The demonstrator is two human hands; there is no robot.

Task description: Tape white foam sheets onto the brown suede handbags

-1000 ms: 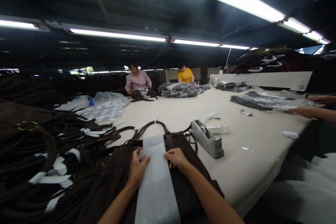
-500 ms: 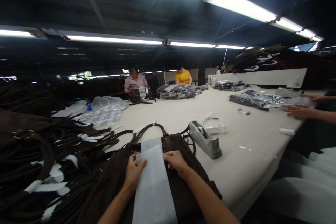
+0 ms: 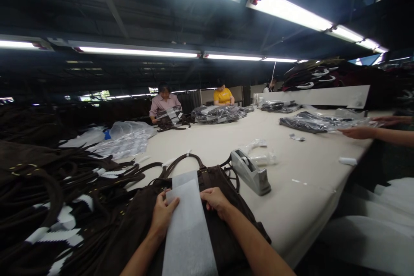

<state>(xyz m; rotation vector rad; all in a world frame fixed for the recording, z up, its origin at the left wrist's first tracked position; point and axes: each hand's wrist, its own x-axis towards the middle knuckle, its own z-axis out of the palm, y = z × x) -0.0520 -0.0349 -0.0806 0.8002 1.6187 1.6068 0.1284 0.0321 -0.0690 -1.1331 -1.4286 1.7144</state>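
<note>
- Head view: the left hand (image 3: pixel 162 214) and the right hand (image 3: pixel 214 201) lay on either long edge of a white foam sheet (image 3: pixel 188 228), which was spread lengthwise over a dark brown bag (image 3: pixel 226 224) at the near edge of the table (image 3: pixel 291 207).
- The left hand's thumb sat on top of the sheet with its fingers curled at the edge, pinching it. The right hand's fingers were curled narrow against the opposite edge; whether they gripped the sheet or only pressed it to the bag could not be told.
- The sheet looked thin, light and limp, likely to crease or tear if tugged hard, so its edges near the top corners were the sensible places to hold.
- The bag looked soft and slack, of suede-like cloth, with its looped handles (image 3: pixel 187 161) lying flat beyond the sheet; those would be the firm part to take.
- A grey tape dispenser (image 3: pixel 250 172) stood just to the right of the bag, apart from it.
- A heap of dark bags with wrapped straps (image 3: pixel 58 207) lay to the left.
- A co-worker's hand (image 3: pixel 354 133) rested on plastic-wrapped bags (image 3: pixel 310 124) at the right, and seated people worked far off.
</note>
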